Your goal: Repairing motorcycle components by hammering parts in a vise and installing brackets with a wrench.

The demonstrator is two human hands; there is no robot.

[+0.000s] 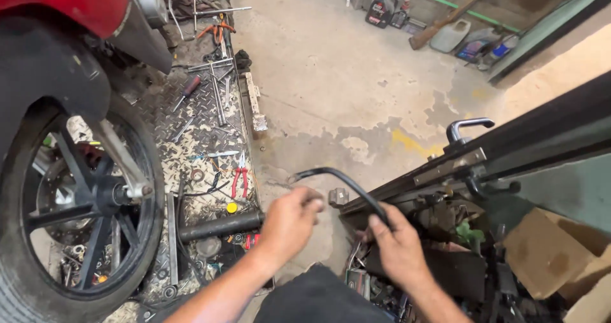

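Black cable point(347, 182), sheathed and stiff-looking, arcs in the air between both hands, above the stained concrete floor point(356, 75). Left hand point(289, 224) is closed in a fist around one end; right hand point(398, 246) pinches the other stretch between thumb and fingers, just beside the open drawer of parts point(445, 259). The free frayed tip points left. Judged from the bend, a steady, even grip without kinking serves best here. Red pliers point(240, 182) lie on the checker plate point(191, 126); the motorcycle wheel point(76, 202) stands well apart, left.
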